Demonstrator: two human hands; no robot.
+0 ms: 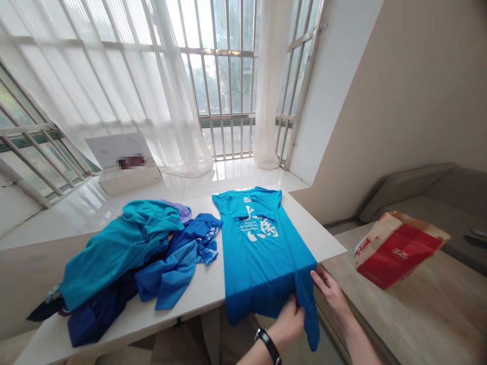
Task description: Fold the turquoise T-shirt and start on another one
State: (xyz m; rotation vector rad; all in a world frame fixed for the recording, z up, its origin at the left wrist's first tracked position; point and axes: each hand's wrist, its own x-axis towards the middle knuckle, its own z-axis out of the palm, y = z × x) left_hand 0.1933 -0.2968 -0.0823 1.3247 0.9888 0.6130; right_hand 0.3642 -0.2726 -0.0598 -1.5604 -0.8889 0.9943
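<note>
A blue T-shirt (pixel 262 258) with white lettering lies spread on the white table, its sleeves and neck toward the window. Its lower part hangs over the table's near edge. My left hand (pixel 289 320), with a black watch on the wrist, is closed on the hanging cloth near the hem. Beside the shirt's right edge is my right hand (pixel 335 296), fingers stretched out and apart; the fingertips are at the cloth, and I cannot tell whether they touch it. Left of the shirt lies a heap of crumpled clothes (pixel 122 248) in teal, blue, navy and purple.
The white table (pixel 201 299) joins a window ledge with a white open box (pixel 129 180) on it. Sheer curtains (pixel 178 101) hang before barred windows. To the right, a red and tan paper bag (pixel 399 248) lies on a lower brownish surface (pixel 429 304) near a grey sofa (pixel 452 197).
</note>
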